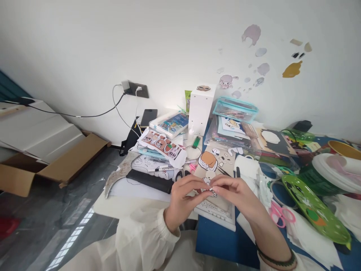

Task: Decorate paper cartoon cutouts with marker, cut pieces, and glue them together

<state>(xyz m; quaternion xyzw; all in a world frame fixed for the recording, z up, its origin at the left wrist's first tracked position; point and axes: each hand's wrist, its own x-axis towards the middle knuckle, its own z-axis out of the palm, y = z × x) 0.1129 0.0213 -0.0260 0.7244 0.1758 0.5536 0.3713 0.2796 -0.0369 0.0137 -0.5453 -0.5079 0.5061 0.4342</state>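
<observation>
Head view: left hand (184,197) and right hand (235,194), fingers (203,187) pinched together on a small paper cutout (211,191).

- The small paper piece (211,191) pinched between the left hand (183,195) and right hand (237,194) was mostly covered by fingertips, its picture unreadable.
- Beside that piece, the cutting sheet (217,210) lay partly hidden under both hands.
- Right of it, the green tray (316,210) ran toward the frame's edge.

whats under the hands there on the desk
Under the left hand and right hand lies a pale paper sheet with a printed grid along its lower edge, on the blue desk top. Both hands pinch a small cutout; they cover the sheet's middle.
</observation>
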